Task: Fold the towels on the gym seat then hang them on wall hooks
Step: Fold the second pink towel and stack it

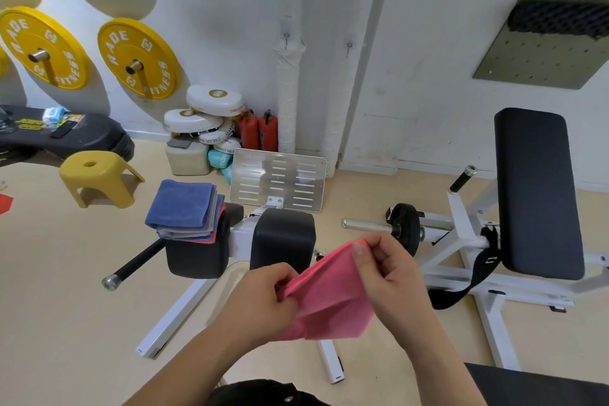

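Pink towel (333, 303) pinched by left hand (267, 297) and right hand (389, 270); one folded stack (184, 208) nearby.

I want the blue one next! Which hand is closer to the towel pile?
Left. The left hand grips the pink towel below and right of the pile; the right hand pinches it farther right.

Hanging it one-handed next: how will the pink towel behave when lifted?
Probably floppy: the pink towel drapes between the left hand and right hand. Likely light, since a pinch at each edge carries it. Matte cloth, so unlikely to slip.
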A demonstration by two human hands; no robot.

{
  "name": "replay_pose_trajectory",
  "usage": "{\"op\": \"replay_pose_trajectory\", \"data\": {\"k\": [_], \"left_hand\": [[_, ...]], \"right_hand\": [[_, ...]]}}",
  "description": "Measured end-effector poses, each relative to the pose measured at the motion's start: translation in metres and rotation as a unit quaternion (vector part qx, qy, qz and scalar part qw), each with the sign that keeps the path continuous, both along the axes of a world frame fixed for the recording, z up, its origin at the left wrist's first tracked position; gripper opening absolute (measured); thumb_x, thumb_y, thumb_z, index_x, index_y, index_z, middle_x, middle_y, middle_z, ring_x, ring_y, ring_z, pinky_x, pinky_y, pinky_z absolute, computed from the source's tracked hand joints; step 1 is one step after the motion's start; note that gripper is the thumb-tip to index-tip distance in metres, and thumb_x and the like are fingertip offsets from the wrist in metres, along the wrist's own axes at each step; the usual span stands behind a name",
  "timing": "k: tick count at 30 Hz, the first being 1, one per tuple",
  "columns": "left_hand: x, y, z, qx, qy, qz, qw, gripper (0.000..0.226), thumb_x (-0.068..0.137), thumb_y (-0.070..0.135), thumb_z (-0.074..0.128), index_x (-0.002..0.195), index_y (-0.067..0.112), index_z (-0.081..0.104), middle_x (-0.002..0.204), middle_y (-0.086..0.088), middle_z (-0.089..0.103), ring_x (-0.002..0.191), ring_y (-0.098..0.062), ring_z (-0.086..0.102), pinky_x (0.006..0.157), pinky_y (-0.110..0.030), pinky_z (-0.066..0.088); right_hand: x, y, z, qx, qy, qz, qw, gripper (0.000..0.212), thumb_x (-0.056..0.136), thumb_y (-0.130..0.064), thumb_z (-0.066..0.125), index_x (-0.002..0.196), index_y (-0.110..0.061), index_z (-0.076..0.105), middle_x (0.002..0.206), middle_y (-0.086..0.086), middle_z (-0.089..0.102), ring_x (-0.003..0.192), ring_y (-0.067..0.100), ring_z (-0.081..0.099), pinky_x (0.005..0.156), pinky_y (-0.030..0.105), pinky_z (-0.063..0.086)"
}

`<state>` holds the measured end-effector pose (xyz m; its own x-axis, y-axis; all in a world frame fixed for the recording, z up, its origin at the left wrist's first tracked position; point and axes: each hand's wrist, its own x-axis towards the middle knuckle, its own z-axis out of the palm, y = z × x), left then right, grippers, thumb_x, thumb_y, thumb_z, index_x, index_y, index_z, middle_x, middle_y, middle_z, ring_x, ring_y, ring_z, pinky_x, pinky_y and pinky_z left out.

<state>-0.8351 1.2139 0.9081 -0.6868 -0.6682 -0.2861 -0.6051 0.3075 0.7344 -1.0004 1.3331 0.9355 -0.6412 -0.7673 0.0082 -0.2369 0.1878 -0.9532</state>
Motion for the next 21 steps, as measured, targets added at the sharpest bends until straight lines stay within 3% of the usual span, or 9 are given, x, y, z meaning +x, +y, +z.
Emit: {"op": "replay_pose_trajectory", "data": {"k": [4, 8, 12, 15, 17, 21], "left_hand": [[0.006, -0.01, -0.004, 0.015, -0.061, -0.053, 0.997, 0.022, 0.08, 0.006, 0.057, 0.08, 0.025, 0.069, 0.074, 0.005, 0.068, 0.071, -0.009, 0.062, 0.063, -0.021, 0.049], [0.013, -0.021, -0.005, 0.043, -0.076, -0.091, 0.992, 0.019, 0.083, 0.012, 0.063, 0.083, 0.028, 0.073, 0.08, 0.008, 0.071, 0.077, -0.009, 0.067, 0.068, -0.02, 0.056], [0.021, -0.038, 0.011, 0.052, -0.067, -0.122, 0.989, 0.007, 0.084, 0.032, 0.078, 0.09, 0.033, 0.075, 0.087, 0.013, 0.073, 0.084, -0.006, 0.07, 0.076, -0.027, 0.061], [0.029, -0.047, 0.041, 0.032, -0.045, -0.123, 0.991, 0.01, 0.083, 0.031, 0.082, 0.091, 0.033, 0.076, 0.086, 0.018, 0.073, 0.08, -0.001, 0.069, 0.069, -0.02, 0.058], [0.036, -0.055, 0.056, 0.006, -0.026, -0.092, 0.995, 0.009, 0.082, 0.029, 0.083, 0.088, 0.031, 0.076, 0.083, 0.018, 0.072, 0.077, 0.002, 0.067, 0.066, -0.015, 0.054], [0.049, -0.063, 0.056, -0.087, -0.107, -0.062, 0.989, 0.01, 0.084, 0.03, 0.075, 0.075, 0.03, 0.07, 0.075, 0.01, 0.068, 0.071, -0.005, 0.063, 0.055, -0.013, 0.041]], "right_hand": [[-0.024, 0.009, 0.001, -0.026, -0.001, -0.066, 0.997, 0.017, 0.103, -0.022, 0.058, 0.087, -0.024, 0.064, 0.07, -0.004, 0.06, 0.068, 0.004, 0.054, 0.062, 0.011, 0.041], [-0.047, 0.02, 0.005, -0.037, 0.0, -0.091, 0.995, 0.02, 0.103, -0.023, 0.057, 0.086, -0.03, 0.063, 0.08, 0.011, 0.062, 0.07, 0.005, 0.054, 0.069, 0.022, 0.043], [-0.062, 0.022, 0.01, -0.019, 0.003, -0.084, 0.996, 0.021, 0.104, -0.023, 0.056, 0.086, -0.032, 0.064, 0.079, 0.001, 0.066, 0.077, 0.007, 0.058, 0.072, 0.022, 0.044], [-0.061, 0.023, 0.028, -0.084, 0.017, -0.079, 0.993, 0.013, 0.1, -0.029, 0.056, 0.09, -0.025, 0.063, 0.079, 0.008, 0.065, 0.074, 0.008, 0.056, 0.063, 0.011, 0.043], [-0.059, 0.014, 0.032, -0.112, 0.025, -0.091, 0.989, 0.011, 0.098, -0.034, 0.054, 0.091, -0.029, 0.061, 0.083, 0.001, 0.066, 0.076, 0.006, 0.058, 0.065, 0.013, 0.044], [-0.048, -0.02, 0.003, 0.002, 0.022, -0.051, 0.998, 0.016, 0.106, -0.028, 0.05, 0.093, -0.03, 0.059, 0.088, 0.01, 0.066, 0.082, 0.019, 0.058, 0.067, 0.026, 0.042]]}}
